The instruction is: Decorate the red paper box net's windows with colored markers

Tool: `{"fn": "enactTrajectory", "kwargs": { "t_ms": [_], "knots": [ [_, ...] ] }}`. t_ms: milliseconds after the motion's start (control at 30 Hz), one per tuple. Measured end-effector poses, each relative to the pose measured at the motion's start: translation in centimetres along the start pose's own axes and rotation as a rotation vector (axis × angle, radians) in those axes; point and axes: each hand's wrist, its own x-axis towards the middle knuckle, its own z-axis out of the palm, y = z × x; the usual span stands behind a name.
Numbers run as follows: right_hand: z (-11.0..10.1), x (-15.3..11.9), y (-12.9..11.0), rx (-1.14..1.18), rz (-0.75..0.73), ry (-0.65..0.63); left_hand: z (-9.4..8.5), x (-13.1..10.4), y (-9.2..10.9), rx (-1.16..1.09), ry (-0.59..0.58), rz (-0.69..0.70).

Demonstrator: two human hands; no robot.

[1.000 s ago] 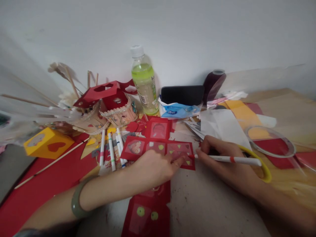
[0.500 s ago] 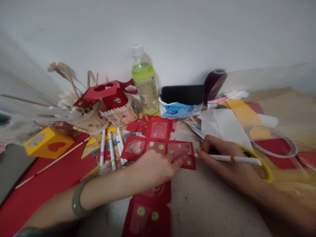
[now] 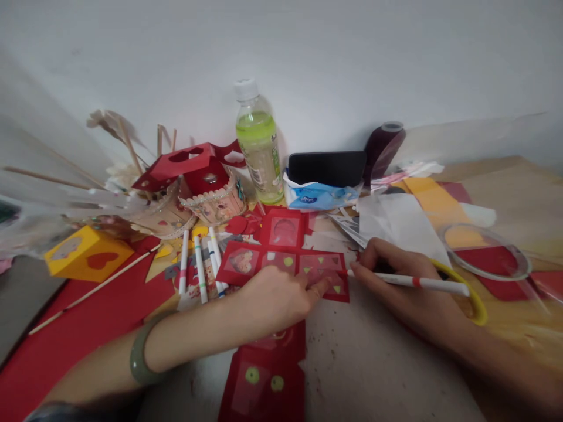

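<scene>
A red paper cutout shaped like a cross lies on the table, with clear patches and small yellow-green shapes on its panels. My left hand rests on its middle and right panels, a finger pressing near the small triangles; the other fingers are curled under. Closed around a white marker with a red band, my right hand is at the right edge of the cutout. The marker's red tip points left and meets the right panel.
Several white markers lie left of the cutout. Behind stand a green drink bottle, a phone on a tissue pack, and a decorated little house. Yellow-handled scissors and a tape roll are at right.
The view has shifted very slightly. My right hand and the marker have barely moved; my left hand stays in place on the cutout.
</scene>
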Motion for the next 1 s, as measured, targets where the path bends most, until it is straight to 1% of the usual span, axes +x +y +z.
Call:
{"fn": "enactTrajectory", "kwargs": {
  "t_ms": [267, 500, 767, 1000],
  "knots": [
    [-0.02, -0.06, 0.05, -0.001, 0.002, 0.003, 0.01, 0.0, 0.03, -0.015, -0.027, -0.005],
    [0.04, 0.09, -0.05, 0.001, -0.005, 0.003, 0.04, 0.05, 0.02, -0.009, 0.003, -0.001],
    [-0.02, 0.03, 0.18, -0.025, -0.004, 0.02, 0.08, -0.05, 0.05, -0.019, -0.008, -0.002],
    [0.03, 0.0, 0.05, -0.034, 0.001, 0.009, 0.02, 0.03, 0.07, -0.027, -0.019, 0.004]
  ]
}}
